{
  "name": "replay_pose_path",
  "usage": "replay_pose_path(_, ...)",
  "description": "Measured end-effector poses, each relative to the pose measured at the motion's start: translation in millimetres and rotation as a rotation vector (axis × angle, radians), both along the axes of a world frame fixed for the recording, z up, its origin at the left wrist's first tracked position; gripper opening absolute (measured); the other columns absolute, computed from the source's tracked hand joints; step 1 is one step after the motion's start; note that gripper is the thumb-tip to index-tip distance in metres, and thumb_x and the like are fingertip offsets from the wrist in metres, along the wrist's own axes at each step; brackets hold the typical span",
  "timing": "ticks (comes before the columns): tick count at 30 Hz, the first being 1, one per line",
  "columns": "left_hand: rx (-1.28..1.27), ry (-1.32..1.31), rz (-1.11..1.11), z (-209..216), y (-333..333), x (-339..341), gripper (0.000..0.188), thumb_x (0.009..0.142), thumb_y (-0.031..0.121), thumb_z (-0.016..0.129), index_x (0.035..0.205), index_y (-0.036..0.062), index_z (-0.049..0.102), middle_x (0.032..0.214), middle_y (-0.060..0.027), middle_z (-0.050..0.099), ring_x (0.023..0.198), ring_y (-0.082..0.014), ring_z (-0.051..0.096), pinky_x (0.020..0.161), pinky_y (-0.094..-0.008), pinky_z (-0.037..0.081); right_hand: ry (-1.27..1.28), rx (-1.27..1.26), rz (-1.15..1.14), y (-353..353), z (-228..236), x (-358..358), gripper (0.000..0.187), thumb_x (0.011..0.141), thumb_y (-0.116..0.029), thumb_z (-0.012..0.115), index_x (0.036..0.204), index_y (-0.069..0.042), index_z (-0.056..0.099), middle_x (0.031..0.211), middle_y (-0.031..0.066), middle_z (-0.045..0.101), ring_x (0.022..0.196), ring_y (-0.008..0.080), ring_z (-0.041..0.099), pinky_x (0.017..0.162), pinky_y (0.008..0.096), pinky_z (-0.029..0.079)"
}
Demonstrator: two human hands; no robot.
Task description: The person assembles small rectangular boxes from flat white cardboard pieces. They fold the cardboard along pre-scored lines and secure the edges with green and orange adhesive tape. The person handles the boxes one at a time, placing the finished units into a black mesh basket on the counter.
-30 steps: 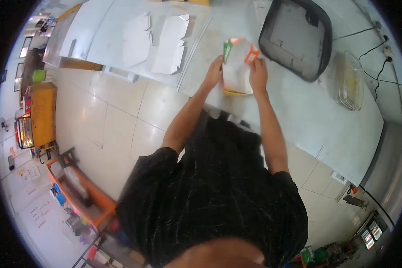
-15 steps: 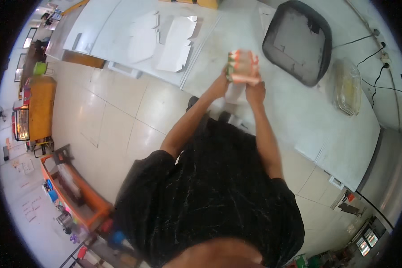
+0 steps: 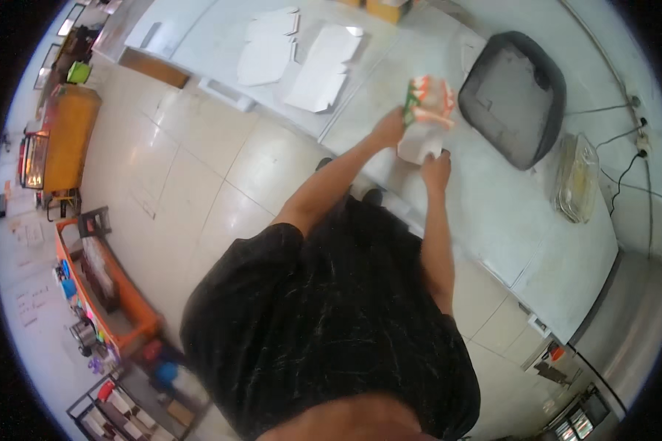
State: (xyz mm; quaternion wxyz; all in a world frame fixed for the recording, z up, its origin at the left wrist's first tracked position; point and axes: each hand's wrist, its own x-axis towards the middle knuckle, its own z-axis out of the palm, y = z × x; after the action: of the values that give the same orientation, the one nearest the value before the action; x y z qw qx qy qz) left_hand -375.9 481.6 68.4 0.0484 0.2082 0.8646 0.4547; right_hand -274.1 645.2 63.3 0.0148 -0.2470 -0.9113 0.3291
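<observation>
A small cardboard food box (image 3: 432,98), printed orange, green and tan with a white flap toward me, is held above the white worktop (image 3: 485,198). My left hand (image 3: 390,128) grips its left side, with the fingertips partly hidden behind the card. At the flap's lower right corner, my right hand (image 3: 436,170) pinches the edge between thumb and fingers. Farther left on the worktop lie flat white box blanks, one pile with a rounded outline (image 3: 265,59) and one long piece (image 3: 322,70) beside it.
A dark-rimmed grey basket (image 3: 472,136) stands right of the box. Beyond it are stacked clear plastic containers (image 3: 575,180), near cables and a wall socket (image 3: 643,141). A yellow box (image 3: 387,10) sits at the far edge. An orange cart (image 3: 136,331) stands across the floor.
My right hand has slid from the box's right side down to its white flap, which now shows more. The left hand keeps its hold. The whole view has shifted slightly.
</observation>
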Motion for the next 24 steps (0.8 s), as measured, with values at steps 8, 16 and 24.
replay_pose_path(8,0.078,0.031,-0.001,6,-93,-31,0.051,0.084,0.019,0.071,0.130,0.0068,0.053,0.121,-0.0161,0.057,0.111,-0.0294,0.058,0.093,-0.0406,0.049,0.014,-0.142,-0.201,8,-16,-46,0.031,0.084,-0.014,0.053,0.103,0.011,0.057,0.094,0.0337,0.062,0.094,0.0444,0.060,0.087,0.0510,0.046)
replay_pose_path(16,-0.457,0.038,-0.074,19,-245,-59,0.058,0.065,0.032,0.085,0.118,0.0238,0.064,0.129,-0.0080,0.053,0.120,-0.0325,0.047,0.099,-0.0464,0.043,0.327,-0.803,-0.569,1,-3,-99,0.040,0.081,-0.002,0.060,0.113,0.016,0.046,0.088,0.0194,0.060,0.065,0.0236,0.060,0.052,0.0350,0.051)
replay_pose_path(24,-0.441,0.135,-0.334,-6,-278,-90,0.052,0.056,0.042,0.088,0.102,0.0238,0.071,0.118,-0.0017,0.053,0.114,-0.0256,0.050,0.085,-0.0391,0.050,0.176,-0.774,-0.617,11,-7,-92,0.060,0.091,-0.035,0.064,0.129,0.005,0.039,0.105,0.0214,0.059,0.071,0.0257,0.063,0.054,0.0351,0.052)
